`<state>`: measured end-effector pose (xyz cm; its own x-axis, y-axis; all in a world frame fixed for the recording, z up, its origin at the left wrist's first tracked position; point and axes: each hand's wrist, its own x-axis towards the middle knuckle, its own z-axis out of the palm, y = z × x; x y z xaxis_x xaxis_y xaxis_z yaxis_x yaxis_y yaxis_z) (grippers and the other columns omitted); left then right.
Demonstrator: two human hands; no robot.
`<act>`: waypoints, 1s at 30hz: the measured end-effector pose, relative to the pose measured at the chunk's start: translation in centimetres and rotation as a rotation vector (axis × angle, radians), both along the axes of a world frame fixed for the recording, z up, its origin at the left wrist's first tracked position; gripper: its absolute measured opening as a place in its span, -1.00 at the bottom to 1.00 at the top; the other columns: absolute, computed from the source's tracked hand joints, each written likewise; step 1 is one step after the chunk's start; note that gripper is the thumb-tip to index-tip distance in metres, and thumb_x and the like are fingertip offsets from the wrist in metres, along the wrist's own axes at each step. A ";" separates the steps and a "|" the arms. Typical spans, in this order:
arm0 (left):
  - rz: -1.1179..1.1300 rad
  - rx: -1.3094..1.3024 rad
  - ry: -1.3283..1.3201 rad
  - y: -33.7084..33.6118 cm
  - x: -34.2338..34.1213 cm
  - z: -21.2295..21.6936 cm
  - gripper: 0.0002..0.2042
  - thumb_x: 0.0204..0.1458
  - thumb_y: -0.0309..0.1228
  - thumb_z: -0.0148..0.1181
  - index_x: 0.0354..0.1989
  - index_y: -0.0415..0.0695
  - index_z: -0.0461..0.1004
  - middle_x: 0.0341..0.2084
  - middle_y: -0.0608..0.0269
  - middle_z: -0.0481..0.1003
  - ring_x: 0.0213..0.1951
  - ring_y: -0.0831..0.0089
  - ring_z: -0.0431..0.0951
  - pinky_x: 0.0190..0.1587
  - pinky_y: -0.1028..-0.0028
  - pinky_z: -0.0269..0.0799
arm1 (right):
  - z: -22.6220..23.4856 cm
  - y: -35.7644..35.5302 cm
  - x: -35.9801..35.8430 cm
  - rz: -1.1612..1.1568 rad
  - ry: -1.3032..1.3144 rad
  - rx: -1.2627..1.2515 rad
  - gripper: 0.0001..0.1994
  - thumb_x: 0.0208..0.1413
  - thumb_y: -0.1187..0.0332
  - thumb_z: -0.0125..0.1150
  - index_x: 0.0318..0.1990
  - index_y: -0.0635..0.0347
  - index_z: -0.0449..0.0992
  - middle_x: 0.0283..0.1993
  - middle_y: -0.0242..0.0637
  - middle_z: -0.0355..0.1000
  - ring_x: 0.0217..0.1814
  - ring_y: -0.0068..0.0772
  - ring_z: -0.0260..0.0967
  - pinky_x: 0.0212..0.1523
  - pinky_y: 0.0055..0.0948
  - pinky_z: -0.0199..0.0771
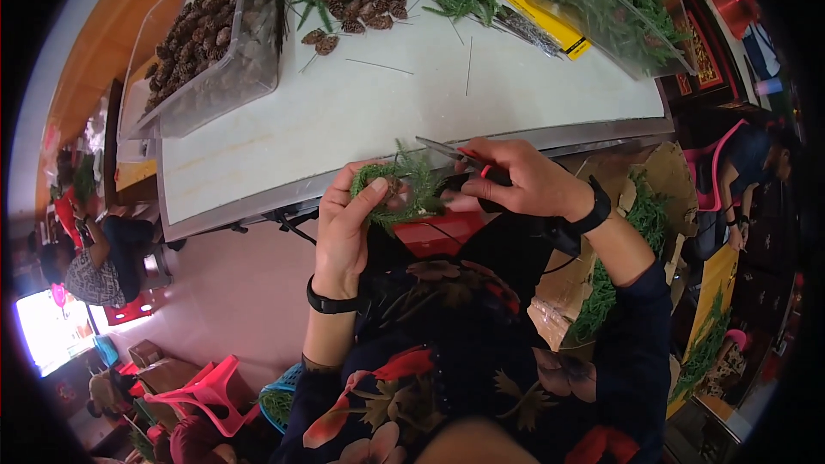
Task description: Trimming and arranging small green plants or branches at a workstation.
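Note:
My left hand (344,215) is closed around a small ring-shaped bunch of green artificial pine sprigs (417,189), held just off the table's near edge. Some brown shows at its middle, partly hidden by my thumb. In my right hand (533,179) is a pair of scissors (481,165) with red and black handles. Their dark pointed blades reach left, above the sprigs; whether they touch the greenery I cannot tell. On the white table (344,120) beyond lie loose pine cones (365,7) and several thin wires (380,65).
A clear bin of pine cones (193,51) stands at the far left, and a clear bin of green sprigs (601,13) at the far right. Near it lies a yellow packet (546,13) with wires. An open cardboard box (563,288) of greenery sits at my right. Other people work nearby.

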<state>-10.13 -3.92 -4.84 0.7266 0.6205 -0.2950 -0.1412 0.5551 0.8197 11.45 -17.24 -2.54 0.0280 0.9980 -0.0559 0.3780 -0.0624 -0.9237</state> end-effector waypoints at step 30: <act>0.017 1.025 0.348 -0.2 -1.1 1.4 -0.77 0.01 -0.55 0.20 -0.13 -0.29 0.48 -0.39 0.13 0.56 -0.29 0.48 0.52 -0.17 0.49 0.41 | 1.0 0.0 -4.0 -0.055 -0.085 -0.240 -0.66 0.12 0.12 0.15 -0.20 0.26 0.50 -0.64 -0.15 0.41 -0.68 -0.31 0.36 -0.62 -0.34 0.35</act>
